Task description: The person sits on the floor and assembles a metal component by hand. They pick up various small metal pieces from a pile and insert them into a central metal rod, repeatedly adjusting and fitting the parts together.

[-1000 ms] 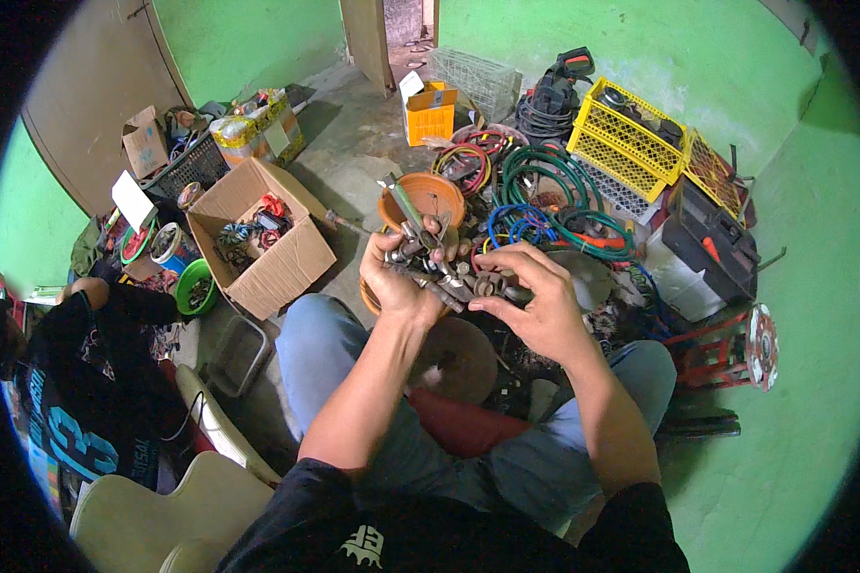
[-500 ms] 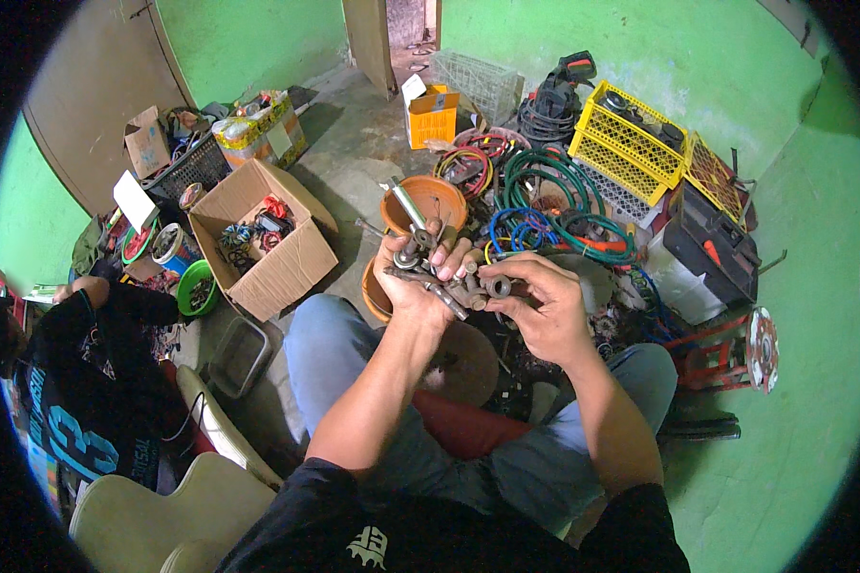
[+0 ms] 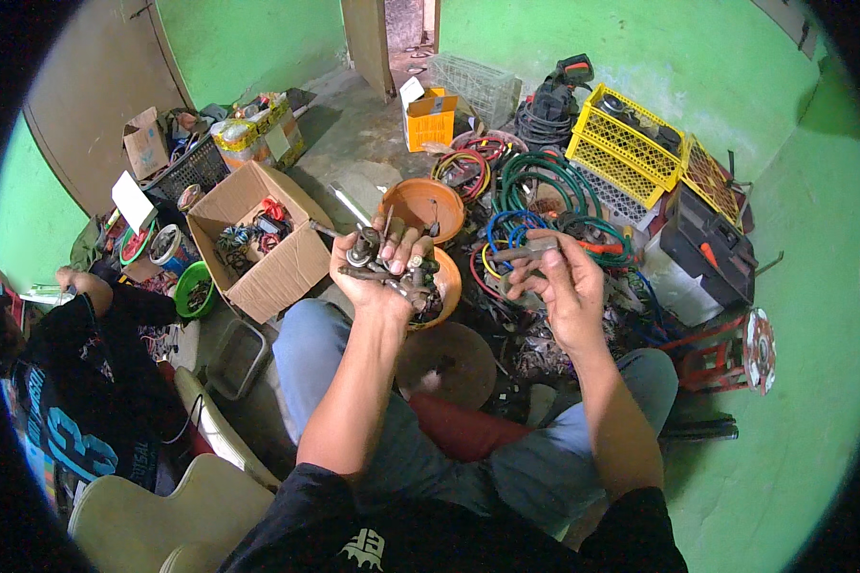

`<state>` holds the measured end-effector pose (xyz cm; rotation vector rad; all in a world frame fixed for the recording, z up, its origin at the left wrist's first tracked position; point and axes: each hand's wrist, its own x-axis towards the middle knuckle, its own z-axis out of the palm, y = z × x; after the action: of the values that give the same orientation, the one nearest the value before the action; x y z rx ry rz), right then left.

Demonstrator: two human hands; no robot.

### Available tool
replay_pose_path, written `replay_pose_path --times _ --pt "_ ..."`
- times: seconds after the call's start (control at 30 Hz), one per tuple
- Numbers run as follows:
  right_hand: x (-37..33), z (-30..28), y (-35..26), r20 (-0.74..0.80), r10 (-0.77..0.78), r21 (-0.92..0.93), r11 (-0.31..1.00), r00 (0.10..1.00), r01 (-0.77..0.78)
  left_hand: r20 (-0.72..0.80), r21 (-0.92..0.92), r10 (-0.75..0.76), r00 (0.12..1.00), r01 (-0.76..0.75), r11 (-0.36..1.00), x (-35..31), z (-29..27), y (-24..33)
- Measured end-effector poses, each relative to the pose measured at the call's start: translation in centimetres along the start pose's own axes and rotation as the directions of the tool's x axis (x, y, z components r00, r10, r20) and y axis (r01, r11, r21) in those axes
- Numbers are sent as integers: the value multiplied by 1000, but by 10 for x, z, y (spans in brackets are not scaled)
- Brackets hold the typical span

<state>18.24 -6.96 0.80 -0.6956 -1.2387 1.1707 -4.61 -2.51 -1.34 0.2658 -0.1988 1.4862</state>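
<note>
Left hand (image 3: 380, 294) cups assorted metal parts (image 3: 362, 248)
The right hand (image 3: 573, 294) pinches a grey piece (image 3: 543, 244), apparently metal, clear of the left.

Soft, fairly even light; fisheye distortion, black corners.

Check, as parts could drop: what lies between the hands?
Nothing bridges left hand and right hand; the head view shows an orange bowl, cables and floor clutter behind.

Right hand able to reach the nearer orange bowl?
Probably yes: the nearer orange bowl looks open toward the right hand. The left hand and its metal parts cover the bowl's other side; the metal piece in the right hand may hamper grasping.
</note>
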Motion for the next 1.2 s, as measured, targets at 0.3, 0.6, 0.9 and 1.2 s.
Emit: replay_pose_path --times 0.3,0.6,0.9,1.2 --pt "12 8 41 61 61 -88 995 996 -56 -184 79 80 980 -66 995 -4 -19 13" --pt "36 5 157 -69 219 -274 934 973 -230 -401 235 204 893 -115 965 -15 -41 36" --pt "27 -12 261 -221 211 -658 689 952 -305 -580 287 262 772 -108 952 -21 -80 54" --pt "17 -14 329 -227 164 -785 553 960 -280 -665 331 324 673 -123 935 -35 -87 57"
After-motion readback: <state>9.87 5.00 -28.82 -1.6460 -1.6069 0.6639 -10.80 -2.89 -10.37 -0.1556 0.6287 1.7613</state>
